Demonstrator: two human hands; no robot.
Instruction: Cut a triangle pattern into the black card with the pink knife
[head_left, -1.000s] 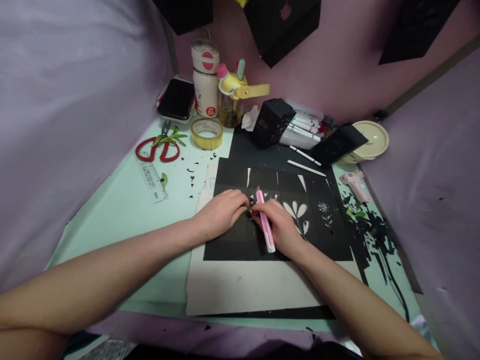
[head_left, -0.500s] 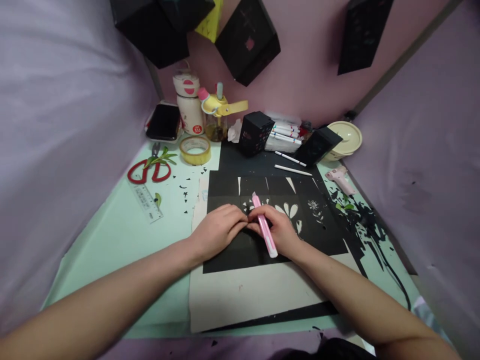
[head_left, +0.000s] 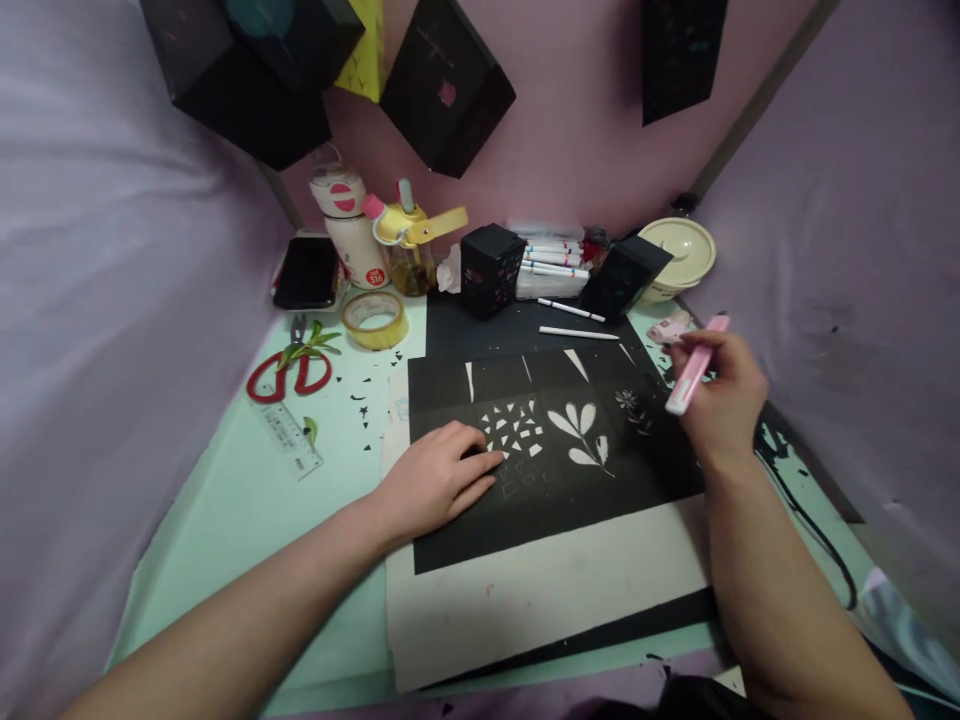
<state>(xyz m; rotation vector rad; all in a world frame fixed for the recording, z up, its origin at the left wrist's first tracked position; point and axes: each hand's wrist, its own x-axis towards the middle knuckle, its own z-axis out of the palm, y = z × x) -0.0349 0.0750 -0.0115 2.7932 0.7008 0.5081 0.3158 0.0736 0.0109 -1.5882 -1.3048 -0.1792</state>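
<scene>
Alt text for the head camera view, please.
A person's left hand rests on a black paper sheet with cut-out shapes, while the right hand holds a pink craft knife off to the right. Behind lie scissors, tape and markers.

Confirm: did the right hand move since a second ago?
Yes. The right hand, holding the pink knife, went right, off the triangle cutouts to the right edge of the black sheet.

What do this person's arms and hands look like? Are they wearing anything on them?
The left forearm and right forearm are bare as far as the picture shows: no sleeves. The left hand and right hand wear no gloves, and no watch, bracelet or ring shows. The fingers are bare too; the nails are too small to judge.
</scene>
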